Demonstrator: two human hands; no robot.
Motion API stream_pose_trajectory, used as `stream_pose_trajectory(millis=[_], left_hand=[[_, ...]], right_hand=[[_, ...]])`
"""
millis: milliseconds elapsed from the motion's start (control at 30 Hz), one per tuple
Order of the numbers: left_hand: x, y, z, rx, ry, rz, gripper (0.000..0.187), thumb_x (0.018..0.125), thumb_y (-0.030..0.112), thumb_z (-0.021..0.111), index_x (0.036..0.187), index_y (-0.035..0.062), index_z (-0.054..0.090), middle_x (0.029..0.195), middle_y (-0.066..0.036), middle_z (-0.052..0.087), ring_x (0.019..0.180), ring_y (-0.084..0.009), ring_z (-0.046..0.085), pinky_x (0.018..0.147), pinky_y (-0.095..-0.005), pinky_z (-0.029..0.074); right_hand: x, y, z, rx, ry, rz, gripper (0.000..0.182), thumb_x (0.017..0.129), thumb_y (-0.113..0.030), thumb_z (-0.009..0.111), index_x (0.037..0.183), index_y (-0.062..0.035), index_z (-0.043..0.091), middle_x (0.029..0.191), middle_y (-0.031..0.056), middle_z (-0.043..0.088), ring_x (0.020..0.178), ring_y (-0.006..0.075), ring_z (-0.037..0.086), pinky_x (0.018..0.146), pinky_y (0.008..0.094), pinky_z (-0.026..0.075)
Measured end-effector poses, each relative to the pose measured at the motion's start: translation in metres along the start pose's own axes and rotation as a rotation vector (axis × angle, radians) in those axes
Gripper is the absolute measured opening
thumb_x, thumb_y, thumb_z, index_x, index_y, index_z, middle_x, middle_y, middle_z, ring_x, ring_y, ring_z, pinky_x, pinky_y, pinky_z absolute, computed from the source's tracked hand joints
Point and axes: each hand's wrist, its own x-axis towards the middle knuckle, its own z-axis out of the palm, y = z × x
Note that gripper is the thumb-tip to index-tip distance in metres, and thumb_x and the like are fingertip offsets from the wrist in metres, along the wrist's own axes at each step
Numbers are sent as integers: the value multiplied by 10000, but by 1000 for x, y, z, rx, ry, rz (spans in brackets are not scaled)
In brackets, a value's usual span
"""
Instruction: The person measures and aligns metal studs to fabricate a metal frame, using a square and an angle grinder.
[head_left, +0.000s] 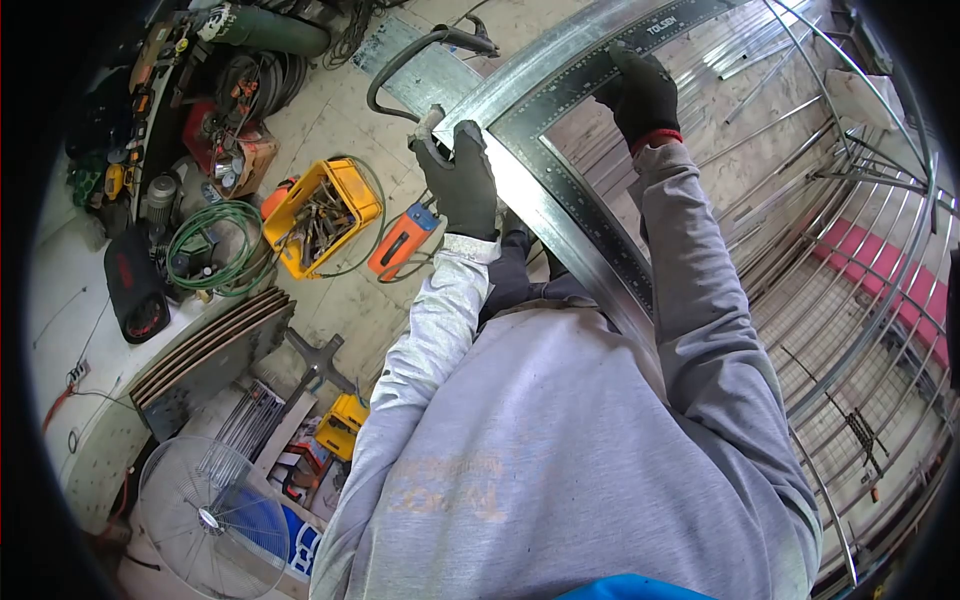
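A black framing square (535, 108) with white markings lies along two metal profiles (545, 65) that meet at a corner. My right hand (640, 90), in a dark glove with a red cuff, is closed on the upper arm of the square. My left hand (462, 180), in a dark glove with worn fingertips, rests at the outer corner of the metal frame, thumb and fingers apart. A curved black cable or hose (385, 80) passes just beyond the left fingertips.
On the left are a yellow crate (365, 195) of metal parts, an orange machine (402, 242), a coiled green hose (190, 240) and a fan (210, 518). Metal rods (740, 150) and a barred frame (880, 290) stand on the right.
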Motion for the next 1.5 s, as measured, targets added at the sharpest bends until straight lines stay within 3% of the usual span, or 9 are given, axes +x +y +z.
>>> stream_pose_trajectory(millis=[100,233,433,533,833,933,1100,1300,1500], left_hand=[[3,-5,-2,-3,2,13,424,1057,118,628,1461,108,498,868,17,613,637,-25,495,541,-187,395],[12,-19,-10,49,-2,91,429,1053,116,634,1459,110,497,875,17,613,644,-24,495,541,-186,394],[5,-9,-5,87,21,40,421,1056,151,658,1448,124,506,893,20,612,679,-30,497,556,-192,390],[15,-24,-19,204,21,1,432,1073,197,662,1471,122,514,901,11,589,700,-61,496,569,-239,402],[24,-35,-29,170,-93,170,413,1078,198,632,1464,93,530,942,40,509,763,-55,425,645,-222,364],[14,-19,-23,55,12,-23,301,1091,104,563,1388,50,571,1310,-181,539,878,-188,558,767,-333,529],[18,-29,-20,66,-23,34,425,1080,173,653,1469,59,524,891,34,559,733,-61,475,616,-248,405],[23,-33,-24,151,-21,161,421,1064,175,628,1464,127,508,906,18,590,692,-38,490,570,-197,401],[11,-20,-14,35,2,37,392,1073,138,594,1459,153,524,906,27,591,676,-17,489,552,-173,389]], right_hand=[[-10,-40,12,381,130,389,318,1022,-304,697,1063,10,730,901,110,766,702,203,710,663,355,613],[0,2,0,27,-7,-11,297,1008,-292,711,1050,1,730,895,110,765,703,205,709,656,356,610],[-7,-25,10,422,138,382,251,967,-260,736,1055,-25,736,908,133,770,751,253,725,693,384,618],[2,13,-12,-1012,-43,-631,239,886,-204,758,1101,-99,748,981,165,760,869,332,729,773,442,606],[3,14,23,245,271,252,155,984,-215,700,975,-60,711,792,38,619,673,172,630,574,365,540],[-4,6,24,301,204,345,181,1007,-196,677,1105,-54,731,892,72,668,742,224,702,608,385,615],[9,63,5,-1030,218,-476,165,967,-208,630,1002,-110,758,982,187,723,912,346,717,756,473,574],[-12,-27,7,-988,-112,-262,382,821,-56,791,1193,-138,768,1052,140,755,997,348,730,887,447,603],[-8,13,3,39,42,92,403,957,17,638,1326,-117,726,1208,116,754,1097,283,756,938,392,649]])
